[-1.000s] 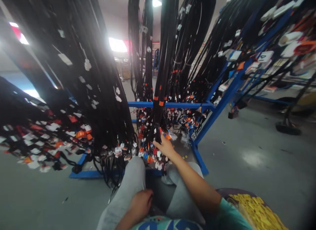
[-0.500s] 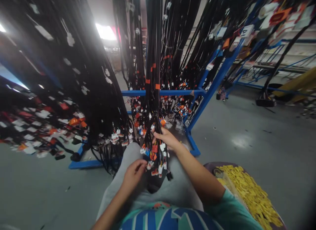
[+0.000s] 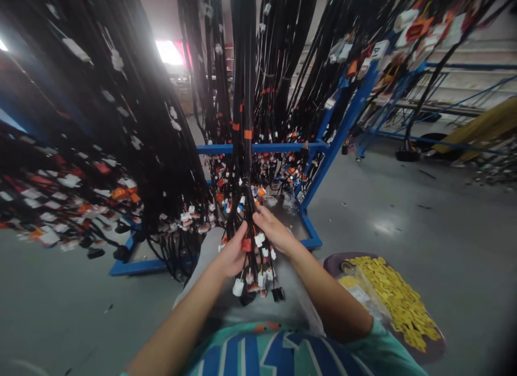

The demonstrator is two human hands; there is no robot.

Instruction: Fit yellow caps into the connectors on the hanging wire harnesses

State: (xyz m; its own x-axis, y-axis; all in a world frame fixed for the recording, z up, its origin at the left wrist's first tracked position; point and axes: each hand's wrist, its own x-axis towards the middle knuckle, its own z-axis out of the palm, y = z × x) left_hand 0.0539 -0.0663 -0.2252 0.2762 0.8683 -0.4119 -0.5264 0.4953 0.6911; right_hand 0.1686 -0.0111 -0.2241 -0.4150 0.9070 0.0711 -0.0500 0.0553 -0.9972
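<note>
A black wire harness (image 3: 243, 90) hangs down between my knees, its lower end fanning out into many connectors. Around the left side of that end my left hand (image 3: 233, 256) is closed, thumb in front and fingers partly hidden behind the wires. My right hand (image 3: 275, 231) grips the bundle from the other side, slightly higher. Between the hands sits a red connector (image 3: 246, 244). Below them dangle a white connector (image 3: 238, 286) and a black connector (image 3: 278, 294). Orange tape (image 3: 247, 134) wraps the harness higher up.
A blue metal frame (image 3: 283, 147) stands in front, with more harnesses (image 3: 161, 166) hanging thickly at the left and behind. On the floor at my right lies a dark tub (image 3: 332, 262) of yellow plastic pieces (image 3: 398, 295) with a clear bag. Shelving stands at the far right.
My left hand has moved up and right from the lower connectors to take hold of the bundle. The right hand stays on it. My view has shifted slightly to the right.
</note>
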